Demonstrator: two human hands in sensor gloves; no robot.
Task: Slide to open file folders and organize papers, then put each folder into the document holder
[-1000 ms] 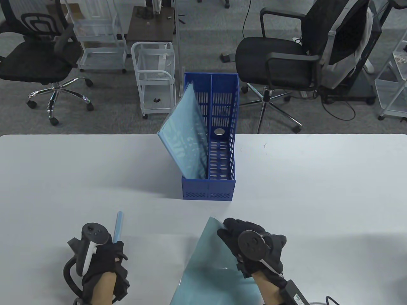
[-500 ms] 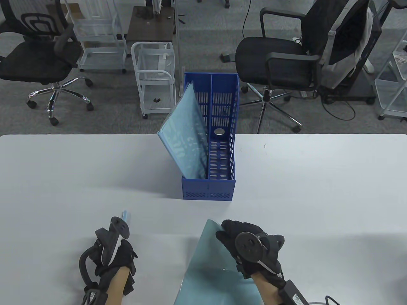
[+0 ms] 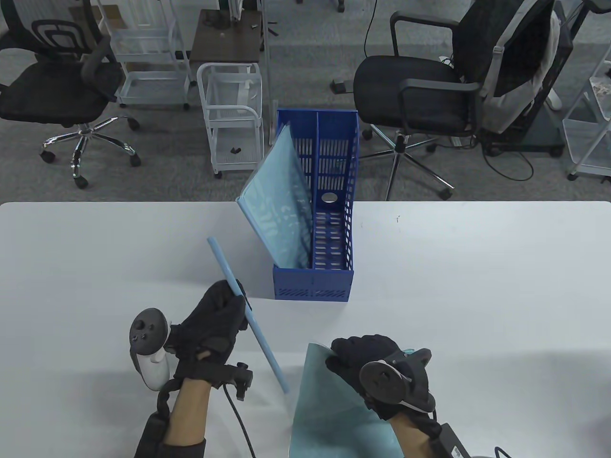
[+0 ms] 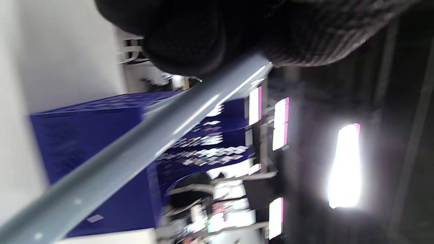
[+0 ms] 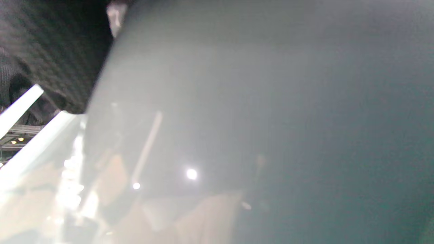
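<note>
Standing beyond both my hands at the table's far edge, the blue document holder (image 3: 313,281) has two compartments: its left one holds one pale blue folder (image 3: 279,214) leaning out to the left, and I see nothing in its right one. That makes two folders in all, since my right hand (image 3: 370,365) has its fingers curled over the top corner of a second teal folder (image 3: 334,415), which tilts up off the table close to me. One slide bar (image 3: 248,315), a long pale blue strip, sits in my left hand (image 3: 215,317), gripped near its middle by curled fingers; it runs diagonally, its far end toward the holder's left side, its near end just beside the teal folder's left edge. From the left wrist it crosses in front of the holder. The white table (image 3: 477,267) carries all this. Behind it, grey carpet, two black office chairs (image 3: 420,90) and white wire carts (image 3: 229,114).
</note>
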